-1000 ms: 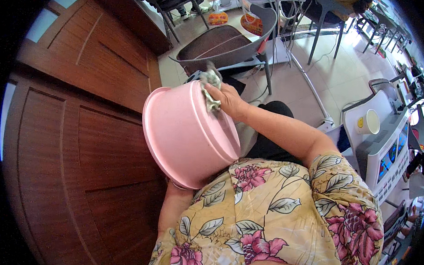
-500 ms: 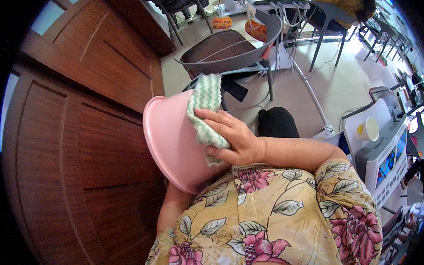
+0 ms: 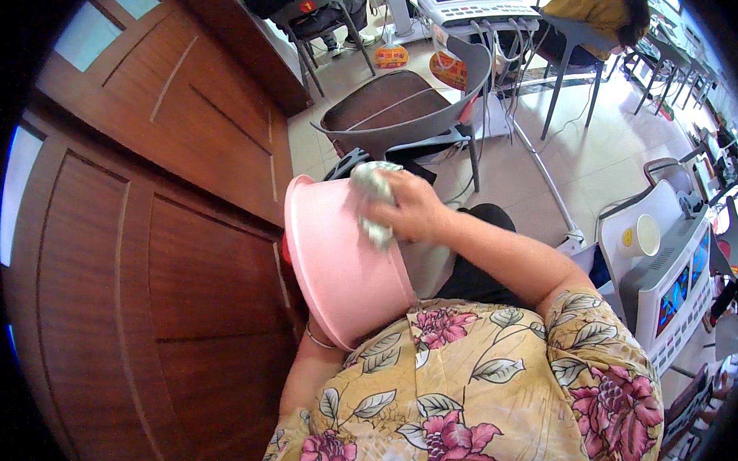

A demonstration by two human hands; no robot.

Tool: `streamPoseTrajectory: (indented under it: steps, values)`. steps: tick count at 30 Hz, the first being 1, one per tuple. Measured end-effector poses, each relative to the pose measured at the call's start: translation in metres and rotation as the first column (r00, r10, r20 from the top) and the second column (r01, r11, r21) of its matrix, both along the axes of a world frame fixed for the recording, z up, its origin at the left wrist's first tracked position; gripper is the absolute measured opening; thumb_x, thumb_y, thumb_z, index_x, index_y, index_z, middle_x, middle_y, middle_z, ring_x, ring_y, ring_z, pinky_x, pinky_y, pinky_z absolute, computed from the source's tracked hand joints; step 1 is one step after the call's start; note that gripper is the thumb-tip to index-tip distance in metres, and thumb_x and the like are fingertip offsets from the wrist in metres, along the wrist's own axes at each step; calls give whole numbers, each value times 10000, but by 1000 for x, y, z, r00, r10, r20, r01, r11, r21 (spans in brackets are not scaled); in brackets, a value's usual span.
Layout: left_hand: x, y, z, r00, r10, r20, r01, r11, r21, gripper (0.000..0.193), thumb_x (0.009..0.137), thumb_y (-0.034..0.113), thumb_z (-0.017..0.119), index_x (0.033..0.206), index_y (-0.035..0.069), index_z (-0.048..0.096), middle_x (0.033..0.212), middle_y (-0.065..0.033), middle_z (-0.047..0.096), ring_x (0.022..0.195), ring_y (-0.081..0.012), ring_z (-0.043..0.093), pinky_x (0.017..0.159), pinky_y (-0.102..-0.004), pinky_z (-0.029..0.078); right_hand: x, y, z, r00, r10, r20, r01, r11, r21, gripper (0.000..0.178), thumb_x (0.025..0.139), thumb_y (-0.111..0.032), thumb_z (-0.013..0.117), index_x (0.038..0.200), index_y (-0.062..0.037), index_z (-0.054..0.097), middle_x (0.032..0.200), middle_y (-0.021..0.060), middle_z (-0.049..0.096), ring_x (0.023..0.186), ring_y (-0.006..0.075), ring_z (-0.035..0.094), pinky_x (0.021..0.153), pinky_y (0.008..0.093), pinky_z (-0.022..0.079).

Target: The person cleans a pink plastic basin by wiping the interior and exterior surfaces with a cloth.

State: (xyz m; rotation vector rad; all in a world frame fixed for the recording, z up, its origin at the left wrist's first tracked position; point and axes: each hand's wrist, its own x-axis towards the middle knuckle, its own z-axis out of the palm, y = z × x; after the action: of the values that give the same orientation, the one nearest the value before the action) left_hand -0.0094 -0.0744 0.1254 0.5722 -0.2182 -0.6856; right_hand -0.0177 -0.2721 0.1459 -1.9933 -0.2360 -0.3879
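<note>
Where cloth (image 3: 374, 180) meets tub (image 3: 344, 258), the right hand (image 3: 412, 208) grips, pointing left.

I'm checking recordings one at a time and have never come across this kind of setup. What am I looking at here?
There is no robot here: a person works bare-handed. The view looks down from the left one of two wide fisheye cameras worn on the head, so straight edges bend near the rim.

The right hand, slightly blurred, holds a green-and-white cloth against the outside of a pink basin. The basin lies tipped on its side in front of the flowered shirt, its mouth facing the wooden door. The left forearm reaches behind it; the left hand is hidden, so its grip cannot be told.

Beyond is a chair; at right, a cup beside a white device.
</note>
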Motion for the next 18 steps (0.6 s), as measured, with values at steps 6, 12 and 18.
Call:
streamPoseTrajectory:
  steps: [6,12,18]
  values:
    - [0,-3,1,1000,-5,-3,5,1000,0,479,985,260,396,1414,58,329,1404,-117,416,1281,-263,388,1090,-386,299,-38,23,34,832,415,369,-157,813,-560,599,621,-312,755,1148,-79,592,1287,140,507,1092,373,488,1024,526,344]
    - [2,-15,1,1000,-16,-16,16,1000,-2,477,989,264,386,1416,59,327,1406,-117,414,1286,-261,382,1094,-384,293,14,14,44,929,246,275,-83,866,-494,497,773,-437,659,1110,-75,626,1099,128,622,944,310,588,883,414,458]
    - [5,-14,-4,1000,2,-17,-2,1000,-12,475,994,268,375,1418,60,325,1409,-116,411,1292,-258,377,1099,-383,287,92,-44,-21,834,426,-351,-326,893,311,463,815,-414,664,1178,-131,611,1039,120,643,896,242,624,808,369,505]
